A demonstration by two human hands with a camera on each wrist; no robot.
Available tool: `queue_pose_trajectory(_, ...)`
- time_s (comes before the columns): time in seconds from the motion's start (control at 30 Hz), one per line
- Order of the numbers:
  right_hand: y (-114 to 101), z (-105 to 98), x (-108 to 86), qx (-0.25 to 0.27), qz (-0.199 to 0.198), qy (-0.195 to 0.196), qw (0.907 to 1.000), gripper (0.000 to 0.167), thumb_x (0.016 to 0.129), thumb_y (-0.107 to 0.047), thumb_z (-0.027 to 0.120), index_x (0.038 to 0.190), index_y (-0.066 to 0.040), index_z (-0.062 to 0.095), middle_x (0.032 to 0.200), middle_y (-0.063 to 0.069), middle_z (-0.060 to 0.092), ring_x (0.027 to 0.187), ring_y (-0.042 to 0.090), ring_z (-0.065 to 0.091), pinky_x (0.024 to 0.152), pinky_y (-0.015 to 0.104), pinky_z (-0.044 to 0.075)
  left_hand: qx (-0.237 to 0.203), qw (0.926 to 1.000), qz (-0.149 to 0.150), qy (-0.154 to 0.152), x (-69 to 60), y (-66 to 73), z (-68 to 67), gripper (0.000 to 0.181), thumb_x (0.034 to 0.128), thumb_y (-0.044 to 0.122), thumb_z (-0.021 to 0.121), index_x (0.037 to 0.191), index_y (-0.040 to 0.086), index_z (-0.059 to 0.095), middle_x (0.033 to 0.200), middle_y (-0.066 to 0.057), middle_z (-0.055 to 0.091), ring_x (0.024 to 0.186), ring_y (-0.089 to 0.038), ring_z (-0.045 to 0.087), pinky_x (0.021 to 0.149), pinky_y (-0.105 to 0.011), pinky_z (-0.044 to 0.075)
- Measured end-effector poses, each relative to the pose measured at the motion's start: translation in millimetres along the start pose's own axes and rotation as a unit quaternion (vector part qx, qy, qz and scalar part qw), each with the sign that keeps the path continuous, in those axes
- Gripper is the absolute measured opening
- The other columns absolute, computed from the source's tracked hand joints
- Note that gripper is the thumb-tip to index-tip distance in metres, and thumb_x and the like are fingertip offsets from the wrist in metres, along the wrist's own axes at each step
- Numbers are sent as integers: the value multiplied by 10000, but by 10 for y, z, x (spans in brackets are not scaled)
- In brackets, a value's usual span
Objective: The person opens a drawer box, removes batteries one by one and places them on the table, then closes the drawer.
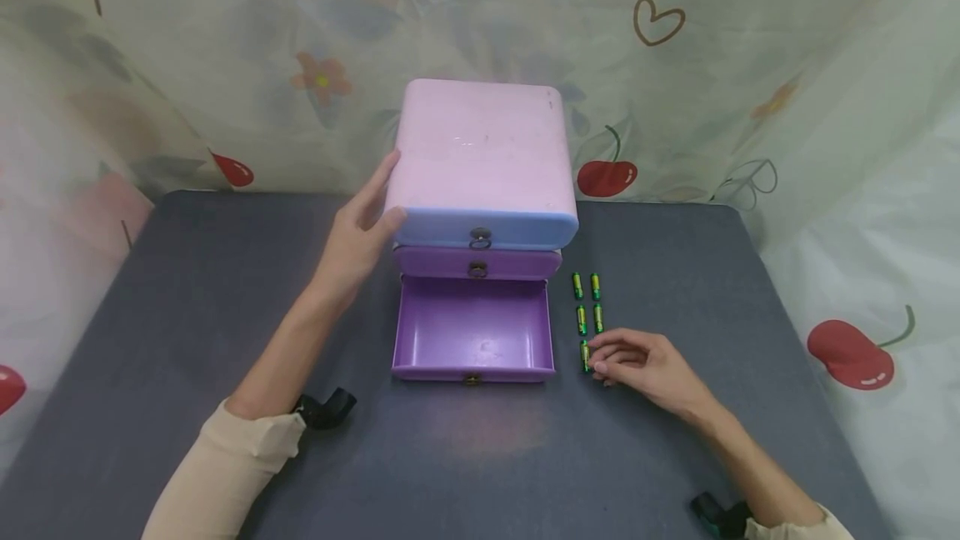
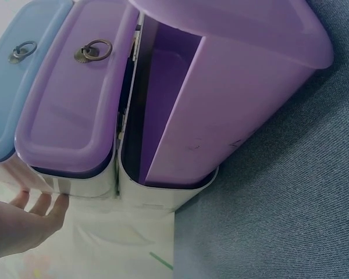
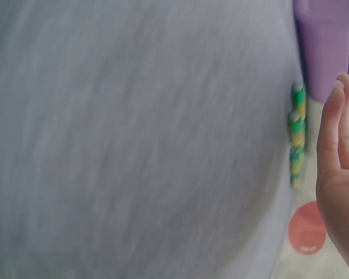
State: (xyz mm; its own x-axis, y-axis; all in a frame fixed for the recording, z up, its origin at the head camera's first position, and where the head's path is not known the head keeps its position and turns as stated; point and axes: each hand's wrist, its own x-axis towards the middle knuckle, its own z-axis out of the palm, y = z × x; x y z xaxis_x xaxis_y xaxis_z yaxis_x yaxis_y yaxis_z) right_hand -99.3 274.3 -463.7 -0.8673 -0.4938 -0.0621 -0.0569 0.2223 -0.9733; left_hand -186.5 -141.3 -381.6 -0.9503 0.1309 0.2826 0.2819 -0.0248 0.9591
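Observation:
A small cabinet with a pink top (image 1: 483, 148) stands on the table. Its lowest purple drawer (image 1: 472, 327) is pulled out, with bare floor showing; the blue drawer (image 1: 442, 228) and the middle purple drawer (image 1: 427, 263) are in. My left hand (image 1: 356, 236) rests on the cabinet's left side, thumb near the top front edge and fingers along the wall. Several green-yellow batteries (image 1: 581, 320) lie in two columns right of the drawer. Over the nearest row, my right hand (image 1: 645, 367) has its fingers extended and slightly bent, beside a battery (image 1: 585, 355). Whatever lies under those fingers is hidden.
The dark grey table (image 1: 480, 465) reaches in front and to both sides. A patterned curtain (image 1: 480, 15) hangs behind the cabinet and down both sides. Ring pulls (image 2: 94, 51) stick out from the drawer fronts.

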Motion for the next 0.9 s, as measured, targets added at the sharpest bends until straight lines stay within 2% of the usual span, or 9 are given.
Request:
queue_pose_trajectory(0.2,-83,151,9,296,-492,-195,9982,263,952,44,609,1183,167,582,986,315,674,848,283,715,693,389,597,-25,10000,68,-5,3,1,8,641,970,237,663,1541,249,373,1604,48,311,1474,-140,270,1192,-281,218)
queue_pose_trajectory(0.37,-107,255,-1,692,-739,-520,9935,269,948,92,579,1200,186,564,1004,373,642,877,298,719,720,416,594,-68,9999,131,-14,-1,-6,11,656,964,266,672,1544,229,369,1607,38,305,1477,-137,260,1186,-247,210)
queue_pose_trajectory(0.5,-110,317,-9,822,-714,-725,9914,283,960,92,558,1237,146,576,1049,394,625,904,346,713,746,420,591,-86,9999,124,-28,-1,-13,7,667,958,293,678,1544,237,366,1609,37,301,1478,-138,259,1184,-243,214)
queue_pose_trajectory(0.6,-116,359,-12,866,-564,-763,9917,292,963,76,563,1251,123,587,1085,393,622,923,393,704,768,413,591,-119,9999,104,-37,0,-14,6,675,952,310,683,1544,244,367,1609,38,301,1478,-140,260,1183,-248,220)
queue_pose_trajectory(0.7,-126,400,-14,860,-398,-714,9929,301,955,49,599,1252,98,602,1113,369,634,944,384,706,785,406,591,-137,9999,91,-40,0,-15,4,687,944,330,690,1544,243,368,1609,37,303,1478,-142,261,1185,-260,224)
queue_pose_trajectory(0.9,-128,455,-24,738,-631,-605,9934,283,929,65,627,1212,85,625,1119,356,640,959,345,712,802,414,582,-125,9999,44,-18,-1,-14,-2,713,922,377,706,1542,253,376,1605,28,314,1474,-155,276,1192,-304,231)
